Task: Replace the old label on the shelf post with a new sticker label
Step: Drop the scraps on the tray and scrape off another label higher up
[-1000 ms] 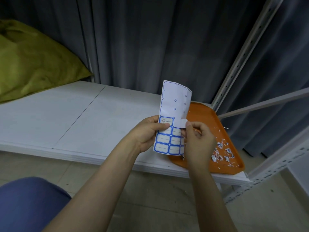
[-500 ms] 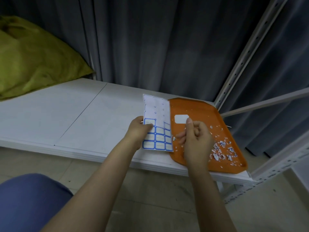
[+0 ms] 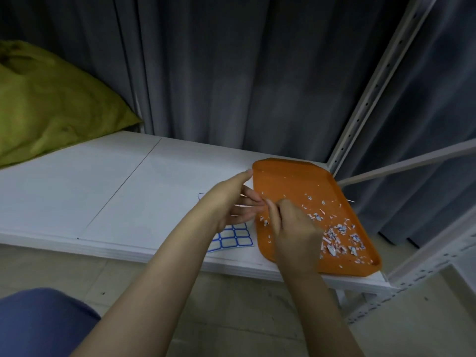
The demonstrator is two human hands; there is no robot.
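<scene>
— Where is the sticker sheet?

— The sticker sheet (image 3: pixel 233 237) lies flat on the white shelf board (image 3: pixel 116 191), just beside the left edge of the orange tray (image 3: pixel 304 181). Only its lower rows of blue-bordered labels show; the left forearm covers the rest.

— And the hands?

— They meet over the tray's near-left corner. The left hand (image 3: pixel 229 199) is held edge-up, fingers loosely extended toward the right. The right hand (image 3: pixel 291 225) is curled, its fingertips (image 3: pixel 269 203) pinched together against the left fingers. Something thin and pale seems to sit between them, but the frame is blurred — whether it is a peeled label cannot be told, nor what either hand actually grips.

— Anything in the tray?

— Torn paper scraps (image 3: pixel 337 233), white with blue and red, scattered mostly toward its near-right part.

— The shelf post?

— The perforated white shelf post (image 3: pixel 371 94) rises behind the tray's far corner, well apart from both hands. A green sack (image 3: pixel 51 104) rests at the board's far left, with a dark curtain (image 3: pixel 231 73) behind.
</scene>
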